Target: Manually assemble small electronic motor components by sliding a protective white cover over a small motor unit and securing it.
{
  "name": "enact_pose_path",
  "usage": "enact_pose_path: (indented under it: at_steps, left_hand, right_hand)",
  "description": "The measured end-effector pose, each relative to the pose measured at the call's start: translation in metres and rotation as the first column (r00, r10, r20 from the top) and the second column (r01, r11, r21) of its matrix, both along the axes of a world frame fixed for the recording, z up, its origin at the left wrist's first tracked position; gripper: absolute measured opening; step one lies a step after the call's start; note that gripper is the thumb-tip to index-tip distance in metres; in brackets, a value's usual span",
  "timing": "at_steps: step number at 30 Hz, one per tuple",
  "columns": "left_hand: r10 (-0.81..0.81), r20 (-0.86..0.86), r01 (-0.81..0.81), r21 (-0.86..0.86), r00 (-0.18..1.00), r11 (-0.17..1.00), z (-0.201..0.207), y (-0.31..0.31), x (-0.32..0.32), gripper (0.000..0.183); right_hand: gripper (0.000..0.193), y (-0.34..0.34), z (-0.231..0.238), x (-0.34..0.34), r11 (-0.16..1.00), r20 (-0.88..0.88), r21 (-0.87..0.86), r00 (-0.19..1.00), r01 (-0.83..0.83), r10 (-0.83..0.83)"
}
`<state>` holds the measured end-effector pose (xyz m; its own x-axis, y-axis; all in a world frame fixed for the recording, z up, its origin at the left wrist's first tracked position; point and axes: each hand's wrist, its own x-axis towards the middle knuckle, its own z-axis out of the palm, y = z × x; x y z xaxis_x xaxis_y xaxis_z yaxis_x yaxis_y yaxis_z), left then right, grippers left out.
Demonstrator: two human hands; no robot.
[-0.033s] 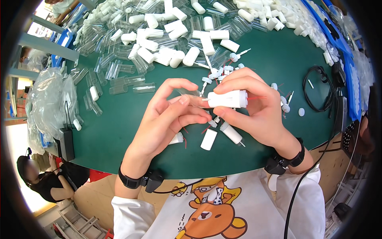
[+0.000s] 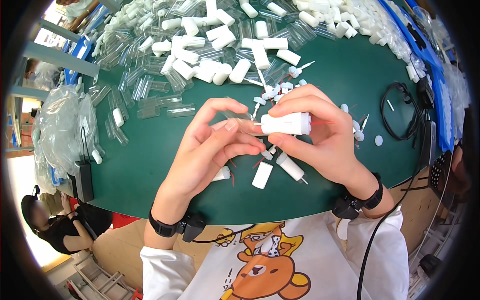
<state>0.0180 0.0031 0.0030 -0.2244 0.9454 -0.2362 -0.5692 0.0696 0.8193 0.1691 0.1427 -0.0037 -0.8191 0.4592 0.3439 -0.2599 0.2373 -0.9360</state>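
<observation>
Between the thumb and fingers of my right hand [image 2: 320, 130] lies a white cylinder [image 2: 285, 124], held level. Its right end carries a ridged white cap with thin red wires, and a thin stem sticks out at its left end. My left hand [image 2: 207, 145] is close by on the left, its fingers curled round a clear tube [image 2: 239, 119] that faces the stem; the fingers partly hide this tube. Below the hands lie a plain white cylinder [image 2: 262, 175] and a capped white cylinder with a stem [image 2: 291, 167]. Another capped piece [image 2: 223, 173] is partly behind my left wrist.
White cylinders [image 2: 220, 37] and clear tubes [image 2: 150, 85] are heaped across the far side of the green table [image 2: 145, 170]. Small white caps with stems and red wires [image 2: 272, 92] lie beyond my hands. Clear bags [image 2: 65, 130] stand left; a black cable [image 2: 395, 112] coils right.
</observation>
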Motion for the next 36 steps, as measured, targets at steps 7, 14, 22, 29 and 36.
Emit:
enact_pose_path:
  at_steps: [7,14,22,29,36]
  left_hand:
    - [-0.046,0.045,0.041,0.107,0.998,0.993,-0.002,-0.001,-0.003,0.036]
    - [-0.047,0.045,0.041,0.135,0.998,0.990,-0.006,-0.002,-0.006,0.025]
    - [-0.093,-0.092,0.110,0.195,0.991,0.975,-0.011,0.000,-0.005,0.026]
    - [-0.066,0.001,0.065,0.157,0.998,0.985,-0.011,-0.002,-0.004,0.026]
    - [-0.101,-0.075,0.112,0.154,0.992,0.982,-0.012,-0.002,-0.003,0.029]
  right_hand:
    - [0.031,-0.002,0.003,0.002,0.997,-0.023,0.078,1.000,0.006,-0.004]
    - [0.030,-0.001,0.005,0.001,0.981,-0.060,0.193,0.998,0.035,-0.023]
    - [0.026,-0.004,0.005,0.001,0.984,-0.051,0.170,0.997,0.061,-0.053]
    - [0.024,-0.005,0.007,0.002,0.980,-0.043,0.198,0.999,0.024,-0.016]
    - [0.023,-0.006,0.008,0.005,0.986,-0.016,0.165,1.000,0.011,-0.008]
